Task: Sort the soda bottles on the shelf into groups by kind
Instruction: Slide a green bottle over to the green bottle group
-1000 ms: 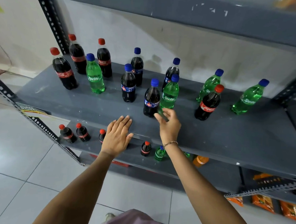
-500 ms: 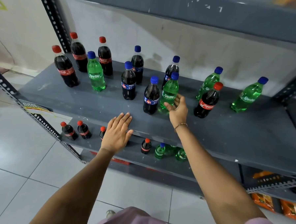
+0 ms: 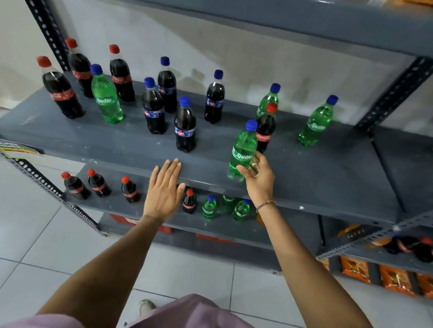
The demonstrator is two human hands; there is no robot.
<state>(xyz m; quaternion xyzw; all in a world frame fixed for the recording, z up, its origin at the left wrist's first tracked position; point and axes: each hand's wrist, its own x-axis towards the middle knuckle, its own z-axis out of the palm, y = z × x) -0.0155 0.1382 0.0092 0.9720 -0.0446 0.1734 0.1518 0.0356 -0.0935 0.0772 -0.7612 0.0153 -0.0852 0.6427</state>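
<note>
— Far to the left of my left hand [image 3: 164, 189], what do you see?

— Three red-capped cola bottles [image 3: 61, 90] at the back left of the shelf [image 3: 335, 175], and one green Sprite bottle [image 3: 106, 96] standing between them.

— And the left hand itself?

— It lies flat on the front edge of the shelf, fingers straight and close together. It holds nothing.

— Beyond it?

— Four dark bottles with blue caps [image 3: 184, 127], upright, near each other, above and a little to the right of my left hand.

— Then the right hand [image 3: 257, 177]?

— It grips the lower part of a Sprite bottle with blue cap [image 3: 244, 147], thumb at the front, fingers curled behind. I cannot tell if the base touches the shelf. Just behind it is one red-capped cola [image 3: 266, 127], then a Sprite at the back [image 3: 269, 99]. Well to the right stands another Sprite [image 3: 315, 122].
</note>
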